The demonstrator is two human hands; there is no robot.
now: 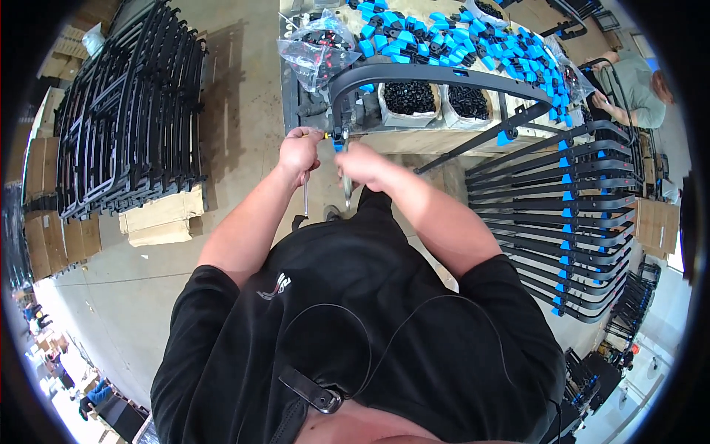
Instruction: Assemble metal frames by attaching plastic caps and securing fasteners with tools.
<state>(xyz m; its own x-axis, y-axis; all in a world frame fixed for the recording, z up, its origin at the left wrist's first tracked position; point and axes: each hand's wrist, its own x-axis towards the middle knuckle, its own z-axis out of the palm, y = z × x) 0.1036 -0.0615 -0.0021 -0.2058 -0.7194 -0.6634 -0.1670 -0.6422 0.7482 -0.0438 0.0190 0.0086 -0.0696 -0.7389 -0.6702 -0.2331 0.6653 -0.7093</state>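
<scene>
My left hand (299, 153) is closed beside the near edge of the workbench. A thin tool with a metal shaft (305, 194) hangs down from it, and a small yellow bit shows at its fingertips. My right hand (360, 164) grips a pale metal hand tool (347, 189), whose exact kind I cannot make out. Between the hands is the end of a curved black tubular frame (436, 72), with a small blue clip (338, 146) on it. The frame arches from there over the bench to the right. My fingers partly hide the joint at its end.
On the workbench (294, 96) lie a heap of blue clips (458, 41), a clear plastic bag of parts (318, 55) and boxes of small black parts (409, 100). Black frames stand stacked at left (133, 111) and right (562, 214). Another person (636, 96) works at far right.
</scene>
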